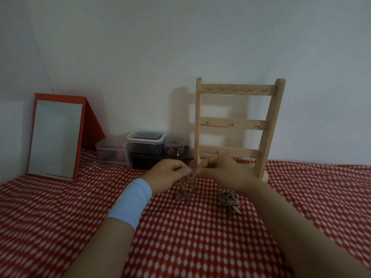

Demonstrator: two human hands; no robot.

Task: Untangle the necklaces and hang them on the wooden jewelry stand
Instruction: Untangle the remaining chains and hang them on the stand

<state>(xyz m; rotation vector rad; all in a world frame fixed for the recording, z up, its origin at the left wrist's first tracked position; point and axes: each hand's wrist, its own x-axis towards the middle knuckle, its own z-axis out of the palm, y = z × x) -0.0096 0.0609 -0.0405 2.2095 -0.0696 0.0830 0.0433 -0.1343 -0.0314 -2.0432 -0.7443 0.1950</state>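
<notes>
A tangled clump of thin chain necklaces [185, 184] hangs between my two hands, its lower loops trailing onto the red dotted cloth. My left hand [167, 174], with a pale blue band on the wrist, pinches the top of the tangle. My right hand [218, 171] pinches the same spot from the right. Another necklace with a brown pendant [228, 199] lies bunched on the cloth below my right wrist. The wooden jewelry stand [236, 125] rises just behind my hands, with three rails of small hooks that all look bare.
A red-framed mirror [56, 137] leans at the back left. Clear plastic boxes [144, 146] and a small round tub [173, 147] are stacked against the wall left of the stand. The red dotted cloth [180, 237] covers the whole surface.
</notes>
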